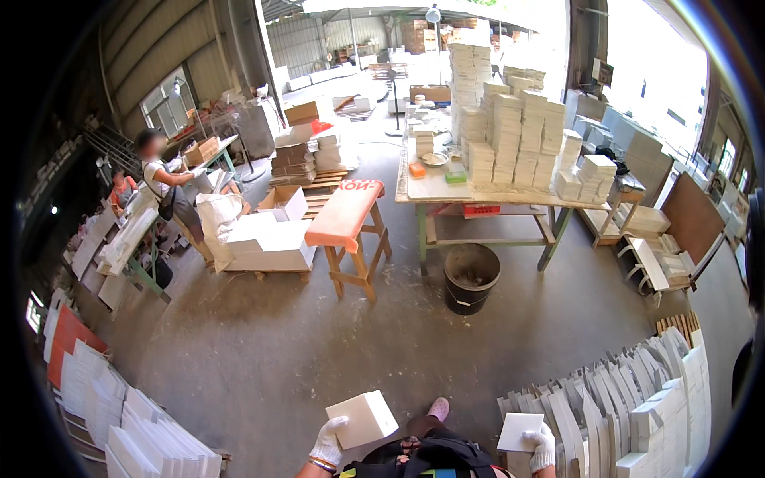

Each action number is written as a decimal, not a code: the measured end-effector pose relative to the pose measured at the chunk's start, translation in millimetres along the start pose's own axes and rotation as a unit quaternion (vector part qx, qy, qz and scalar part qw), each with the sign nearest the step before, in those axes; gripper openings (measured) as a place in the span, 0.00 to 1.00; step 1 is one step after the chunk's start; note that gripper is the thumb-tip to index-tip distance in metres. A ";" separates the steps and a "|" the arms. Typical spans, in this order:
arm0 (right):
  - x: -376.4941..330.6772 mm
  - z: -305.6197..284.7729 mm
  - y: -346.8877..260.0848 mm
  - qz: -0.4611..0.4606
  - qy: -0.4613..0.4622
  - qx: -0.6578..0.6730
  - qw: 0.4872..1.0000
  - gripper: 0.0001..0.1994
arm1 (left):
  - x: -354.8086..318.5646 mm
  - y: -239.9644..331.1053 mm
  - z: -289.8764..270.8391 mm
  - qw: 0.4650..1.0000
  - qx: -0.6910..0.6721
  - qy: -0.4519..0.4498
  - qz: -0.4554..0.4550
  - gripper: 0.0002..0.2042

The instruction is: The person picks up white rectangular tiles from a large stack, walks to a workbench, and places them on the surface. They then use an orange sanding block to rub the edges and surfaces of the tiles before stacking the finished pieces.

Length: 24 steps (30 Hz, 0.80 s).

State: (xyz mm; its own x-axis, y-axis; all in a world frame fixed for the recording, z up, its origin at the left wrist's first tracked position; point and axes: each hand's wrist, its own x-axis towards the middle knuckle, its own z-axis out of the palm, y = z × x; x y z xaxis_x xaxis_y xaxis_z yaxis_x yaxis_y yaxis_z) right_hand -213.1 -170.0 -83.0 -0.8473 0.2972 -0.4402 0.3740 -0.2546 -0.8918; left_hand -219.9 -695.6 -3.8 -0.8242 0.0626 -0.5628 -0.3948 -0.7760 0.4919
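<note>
My left hand (327, 442), in a white knit glove, is closed on the side of a thick white block (365, 419), which could be a stack of tiles. It hangs tilted in front of me over the floor. Off to the right, my right hand (543, 448), also gloved, grips a white square tile (518, 431) by its right edge; its thickness does not show. This tile is beside the near end of a long row of white slabs (590, 414). The two white pieces are well apart.
Ahead stands a work table (510, 193) loaded with tall tile stacks (508, 131). A black bucket (472, 279) sits before it, left of which is a cloth-topped wooden stool (344, 219). White slabs (151, 434) lean at lower left. A person (171, 179) stands at a far-left bench.
</note>
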 end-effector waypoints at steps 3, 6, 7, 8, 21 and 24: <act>77.9 66.0 -29.9 0.031 -0.026 0.002 0.999 0.25 | 12.4 32.1 -11.5 0.991 0.013 0.037 0.132 0.37; 143.5 127.2 -73.5 0.052 -0.094 -0.014 0.994 0.23 | 32.9 56.1 -34.4 0.974 -0.018 0.133 0.184 0.38; 163.3 145.4 -89.3 0.055 -0.101 -0.032 0.993 0.23 | 36.4 60.8 -26.4 0.963 -0.029 0.198 0.182 0.36; 182.9 163.5 -100.5 0.045 -0.098 -0.060 0.992 0.24 | 38.9 63.4 -16.0 0.947 -0.042 0.263 0.177 0.34; 347.6 381.1 -168.8 0.069 -0.071 0.015 0.995 0.27 | 266.0 264.5 -23.4 0.984 -0.029 0.104 0.139 0.40; 351.6 410.8 -187.6 0.069 -0.032 0.054 0.996 0.27 | 350.3 332.7 3.1 0.980 -0.039 0.085 0.178 0.37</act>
State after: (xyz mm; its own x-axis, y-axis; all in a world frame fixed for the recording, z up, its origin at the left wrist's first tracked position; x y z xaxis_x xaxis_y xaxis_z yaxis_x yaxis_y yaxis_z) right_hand -736.1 -395.8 -27.5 -0.8138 0.1942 -0.5478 0.4491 -0.3880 -0.8048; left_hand -641.2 -929.9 -35.2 -0.8215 -0.3213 -0.4711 -0.0577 -0.7751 0.6292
